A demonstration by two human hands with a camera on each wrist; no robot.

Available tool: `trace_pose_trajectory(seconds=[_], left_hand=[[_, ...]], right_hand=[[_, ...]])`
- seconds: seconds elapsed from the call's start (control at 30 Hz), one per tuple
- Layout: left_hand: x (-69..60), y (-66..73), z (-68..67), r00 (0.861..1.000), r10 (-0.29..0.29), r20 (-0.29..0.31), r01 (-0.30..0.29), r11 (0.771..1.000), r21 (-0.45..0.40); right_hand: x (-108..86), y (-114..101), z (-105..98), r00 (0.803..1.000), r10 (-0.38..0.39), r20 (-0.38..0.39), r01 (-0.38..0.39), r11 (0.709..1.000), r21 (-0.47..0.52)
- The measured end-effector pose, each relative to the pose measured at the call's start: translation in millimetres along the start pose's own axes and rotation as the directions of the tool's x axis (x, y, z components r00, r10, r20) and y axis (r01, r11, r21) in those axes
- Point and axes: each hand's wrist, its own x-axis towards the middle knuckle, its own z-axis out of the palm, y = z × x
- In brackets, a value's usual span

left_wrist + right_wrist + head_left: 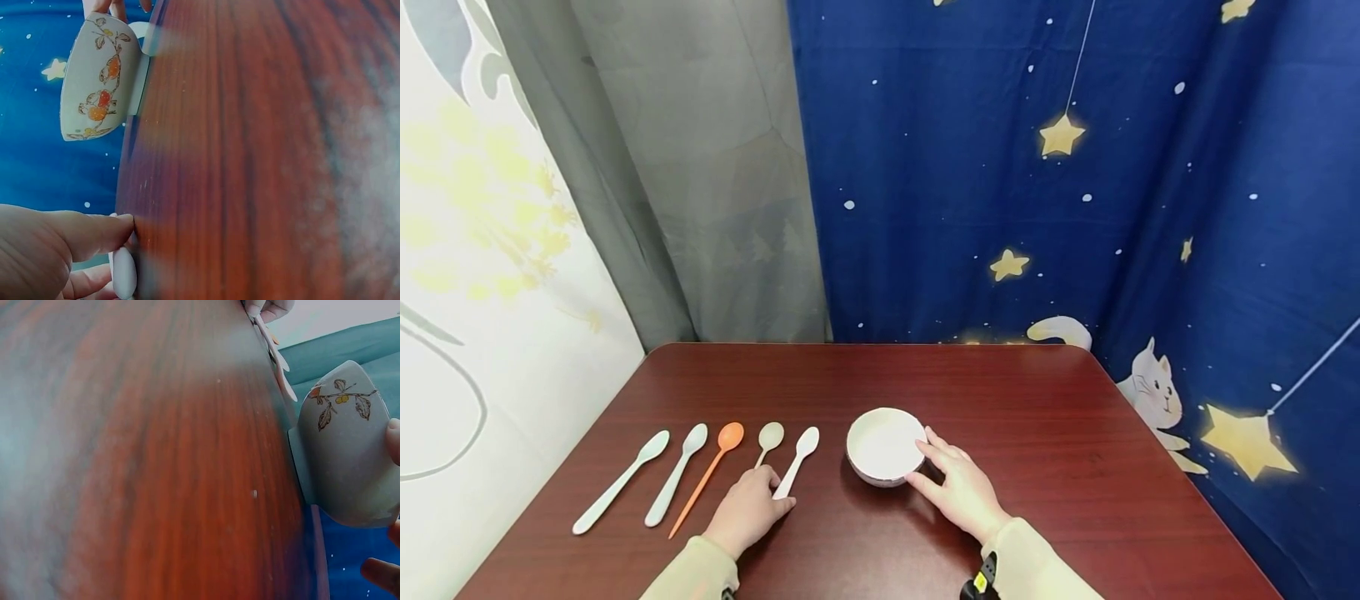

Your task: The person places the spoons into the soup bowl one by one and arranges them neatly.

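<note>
My left hand (pixel 747 508) is at the handle of the white spoon (pixel 806 443), the rightmost in a row of spoons. In the left wrist view, its thumb and fingers pinch the white spoon handle (pixel 124 275). A white bowl (pixel 886 446) stands upright to the right of that spoon; orange birds and leafy branches decorate its outside. My right hand (pixel 962 490) is at the bowl's right side, fingers spread and fairly straight, touching the rim and wall. In the right wrist view, the thumb (pixel 394 440) meets the bowl (pixel 350 456) while lower fingers stand apart from it.
Left of the white spoon lie a beige spoon (pixel 771 436), partly hidden by the left hand, an orange spoon (pixel 709 473), and two pale spoons (pixel 677 475). All rest on a dark red wooden table (pixel 1075 467). Curtains (pixel 970 208) hang behind its far edge.
</note>
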Motion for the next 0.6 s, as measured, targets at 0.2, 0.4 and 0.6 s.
trace_pose_trajectory(seconds=[0.2, 0.4, 0.6], left_hand=[[-1.0, -1.4, 3.7, 0.999, -0.006, -0.042, 0.007, 1.000, 0.016], [1.1, 0.7, 10.1, 0.992, -0.023, -0.126, 0.021, 1.000, -0.021], [5.2, 0.5, 19.1, 0.984, -0.046, -0.174, 0.035, 0.997, -0.062]], right_hand=[[-0.6, -0.6, 0.2, 1.000, -0.009, 0.005, 0.009, 1.000, 0.003], [0.3, -2.0, -2.2, 1.000, -0.004, 0.017, 0.004, 1.000, 0.006], [0.3, -0.9, -1.7, 1.000, 0.003, 0.023, -0.003, 1.000, 0.012]])
